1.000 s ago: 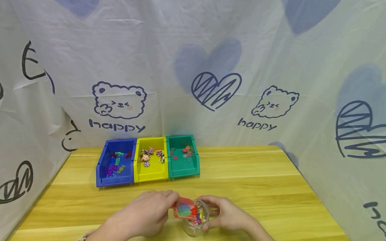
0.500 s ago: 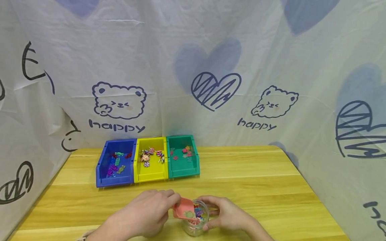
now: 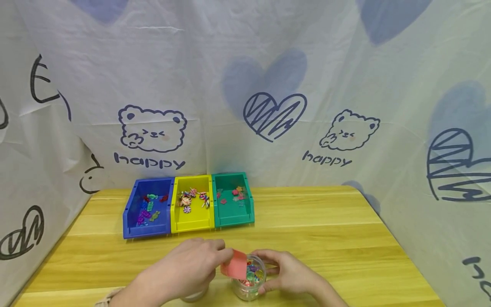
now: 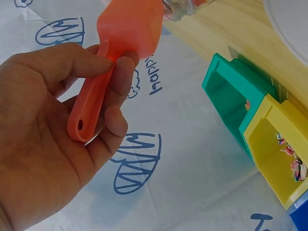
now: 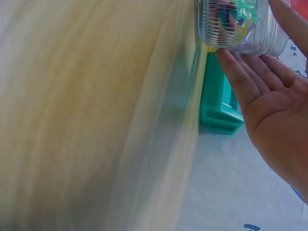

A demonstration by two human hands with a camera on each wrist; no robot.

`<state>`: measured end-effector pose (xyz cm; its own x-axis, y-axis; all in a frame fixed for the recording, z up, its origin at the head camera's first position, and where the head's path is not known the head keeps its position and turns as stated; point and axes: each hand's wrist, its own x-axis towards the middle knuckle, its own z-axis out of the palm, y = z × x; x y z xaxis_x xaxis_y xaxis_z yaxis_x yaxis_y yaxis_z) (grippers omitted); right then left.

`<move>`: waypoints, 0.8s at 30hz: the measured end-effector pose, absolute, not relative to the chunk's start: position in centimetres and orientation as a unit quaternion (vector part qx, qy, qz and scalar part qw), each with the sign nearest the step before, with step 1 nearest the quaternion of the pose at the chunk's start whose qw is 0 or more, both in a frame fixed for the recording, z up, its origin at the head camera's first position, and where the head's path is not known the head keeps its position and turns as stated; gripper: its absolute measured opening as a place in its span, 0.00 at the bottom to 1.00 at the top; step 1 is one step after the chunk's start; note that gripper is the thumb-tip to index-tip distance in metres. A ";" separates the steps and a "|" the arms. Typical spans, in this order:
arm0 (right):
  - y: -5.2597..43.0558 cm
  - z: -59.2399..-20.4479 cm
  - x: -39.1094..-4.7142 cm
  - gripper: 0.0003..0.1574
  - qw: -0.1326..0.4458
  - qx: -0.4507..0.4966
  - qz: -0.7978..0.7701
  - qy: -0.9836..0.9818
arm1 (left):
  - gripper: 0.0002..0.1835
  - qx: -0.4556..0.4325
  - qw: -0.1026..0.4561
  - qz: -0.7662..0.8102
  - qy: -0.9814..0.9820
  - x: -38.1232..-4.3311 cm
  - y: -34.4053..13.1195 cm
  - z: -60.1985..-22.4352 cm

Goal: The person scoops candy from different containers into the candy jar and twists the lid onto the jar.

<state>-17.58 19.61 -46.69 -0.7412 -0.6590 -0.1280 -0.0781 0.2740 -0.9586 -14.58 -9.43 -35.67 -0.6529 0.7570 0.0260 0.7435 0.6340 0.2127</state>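
Note:
My left hand grips the handle of a coral-red plastic scoop; in the left wrist view, thumb and fingers close round that handle. The scoop is tipped steeply, its lip over the mouth of a clear jar, its back facing up. Colourful candy-shaped pieces lie inside the jar. My right hand holds the jar from the right, thumb on the near side and fingers on the far side. The right wrist view shows the ribbed jar wall between thumb and fingers.
Three joined bins stand at the table's back left: blue with wrapped-candy shapes, yellow with lollipop swirls, green with small pink and clear pieces. A round whitish object sits partly under my left hand. A printed curtain borders the table.
The left hand has tipped the scoop further over, and the pieces in it have slid into the jar. The right hand stays on the jar. The whitish round object has come into sight.

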 end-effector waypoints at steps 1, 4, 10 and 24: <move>19.6 -46.7 -17.6 0.47 0.263 -0.245 -0.549 0.754 | 0.18 0.415 0.033 0.102 0.903 -14.6 -9.4 -35.6; 19.6 -46.7 -17.6 0.47 0.262 -0.244 -0.548 0.756 | 0.18 0.415 0.028 0.102 0.904 -14.5 -9.4 -35.6; 19.5 -46.7 -17.5 0.47 0.260 -0.241 -0.551 0.756 | 0.16 0.399 0.038 0.150 0.904 -14.6 -9.9 -35.7; 19.6 -46.7 -17.8 0.50 0.266 -0.258 -0.557 0.743 | 0.12 0.319 0.015 0.207 0.925 -15.3 -11.0 -36.5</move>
<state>-17.85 19.64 -46.69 -0.7253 -0.6797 -0.1091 -0.0860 0.2466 -0.9653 -15.27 -10.97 -36.51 -0.7965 0.5957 0.1036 0.5829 0.7109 0.3935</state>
